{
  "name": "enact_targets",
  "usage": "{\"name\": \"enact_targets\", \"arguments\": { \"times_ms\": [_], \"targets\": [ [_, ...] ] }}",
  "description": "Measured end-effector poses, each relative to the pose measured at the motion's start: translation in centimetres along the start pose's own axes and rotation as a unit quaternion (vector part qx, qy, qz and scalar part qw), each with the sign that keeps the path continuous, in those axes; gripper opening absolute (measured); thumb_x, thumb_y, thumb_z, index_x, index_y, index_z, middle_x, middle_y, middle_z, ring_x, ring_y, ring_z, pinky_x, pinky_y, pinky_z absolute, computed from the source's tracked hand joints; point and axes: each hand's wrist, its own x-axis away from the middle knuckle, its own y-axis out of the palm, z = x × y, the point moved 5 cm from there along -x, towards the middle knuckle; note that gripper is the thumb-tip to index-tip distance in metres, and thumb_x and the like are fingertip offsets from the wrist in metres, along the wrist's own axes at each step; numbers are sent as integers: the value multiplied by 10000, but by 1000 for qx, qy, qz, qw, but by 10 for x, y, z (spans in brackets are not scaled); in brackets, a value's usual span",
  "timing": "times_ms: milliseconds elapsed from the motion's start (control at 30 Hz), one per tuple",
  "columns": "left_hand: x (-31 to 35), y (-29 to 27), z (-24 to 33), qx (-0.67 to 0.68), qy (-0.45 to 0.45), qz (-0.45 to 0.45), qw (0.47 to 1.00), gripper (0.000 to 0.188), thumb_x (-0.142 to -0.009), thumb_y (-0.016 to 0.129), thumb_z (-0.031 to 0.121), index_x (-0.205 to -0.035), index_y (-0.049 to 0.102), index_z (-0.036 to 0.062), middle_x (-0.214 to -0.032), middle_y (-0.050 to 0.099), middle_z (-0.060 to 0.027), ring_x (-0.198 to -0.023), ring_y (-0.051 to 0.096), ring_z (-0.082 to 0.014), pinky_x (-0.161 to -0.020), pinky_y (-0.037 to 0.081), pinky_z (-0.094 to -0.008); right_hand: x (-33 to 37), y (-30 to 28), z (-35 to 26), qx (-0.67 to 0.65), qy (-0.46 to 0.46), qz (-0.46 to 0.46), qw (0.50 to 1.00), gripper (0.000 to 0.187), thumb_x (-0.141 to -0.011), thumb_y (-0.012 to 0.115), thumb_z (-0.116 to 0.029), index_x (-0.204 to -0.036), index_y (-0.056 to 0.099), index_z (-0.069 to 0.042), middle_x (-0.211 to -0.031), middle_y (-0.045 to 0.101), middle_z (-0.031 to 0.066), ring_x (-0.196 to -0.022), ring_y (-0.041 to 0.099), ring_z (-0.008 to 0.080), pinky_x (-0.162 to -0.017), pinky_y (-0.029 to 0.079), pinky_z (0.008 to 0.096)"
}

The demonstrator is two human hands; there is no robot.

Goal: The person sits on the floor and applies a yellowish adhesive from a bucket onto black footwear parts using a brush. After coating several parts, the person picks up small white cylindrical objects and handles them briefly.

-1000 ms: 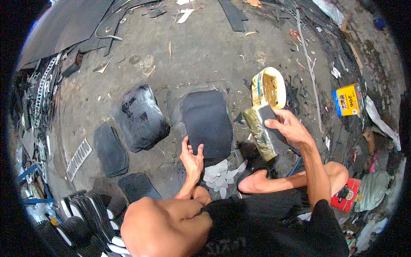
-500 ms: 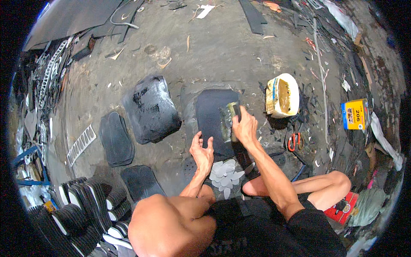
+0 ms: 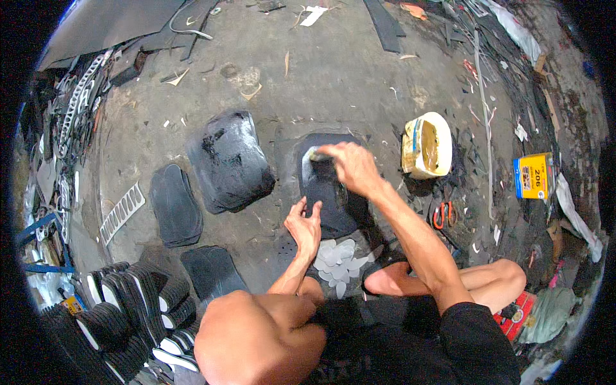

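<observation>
A dark rectangular sheet [image 3: 330,199] lies flat on the floor in front of me, with a wet, whitish smear [image 3: 308,172] along its upper left part. My right hand [image 3: 356,168] is closed on a brush [image 3: 313,154], whose end presses on the sheet's upper left area; most of it is hidden under my fingers. At the sheet's lower left edge my left hand [image 3: 304,230] has thumb and fingers apart, holding nothing. Right of the sheet stands a cream-coloured tub [image 3: 445,144] with brownish, glue-like stuff inside. Near my legs lies a pile of small light-grey oval pieces [image 3: 337,263].
A shiny black stack of sheets [image 3: 231,163] lies left of the work, beside dark sole-shaped pieces [image 3: 174,205]. Many black-and-white soles [image 3: 131,295] are stacked at lower left. Orange-handled scissors [image 3: 440,215] and a yellow-blue box [image 3: 534,176] are at right. Scraps line both sides.
My right hand and the brush have swept from the sheet's right side to its upper left, where a pale smear now shows. My left hand has hardly moved.
</observation>
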Motion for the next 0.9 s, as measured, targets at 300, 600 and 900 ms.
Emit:
{"name": "enact_targets", "arguments": {
  "times_ms": [300, 600, 900],
  "targets": [
    [5, -9, 19, -16, -106, -75, 991, 463, -864, 885, 284, -1092, 711, -79, -984, 764, -186, -936, 736, -260, -871, 581, -389, -5, 24, -6, 25, -192, -96, 976, 446, -820, 621, -89, -1223, 757, -223, -1080, 755, 118, -1059, 711, 346, -895, 575, 494],
    [22, -4, -2, 2, 0, -112, 994, 533, -830, 865, 110, -1288, 647, -54, -1189, 739, -218, -1120, 718, -300, -1019, 557, -428, 109, 5, 43, 56, -79, -27, 995, 528, -818, 650, -36, -1304, 694, -238, -1021, 698, 122, -958, 691, 353, -815, 578, 495],
    [-32, 15, 24, 17, 55, -37, 998, 425, -902, 797, 102, -1263, 677, -89, -1222, 731, -281, -1190, 710, -343, -1057, 528, -420, -27, -12, 78, 72, -52, 14, 996, 413, -883, 612, -39, -1273, 667, -164, -1058, 704, 149, -1023, 675, 382, -858, 558, 511]
  ]
}}
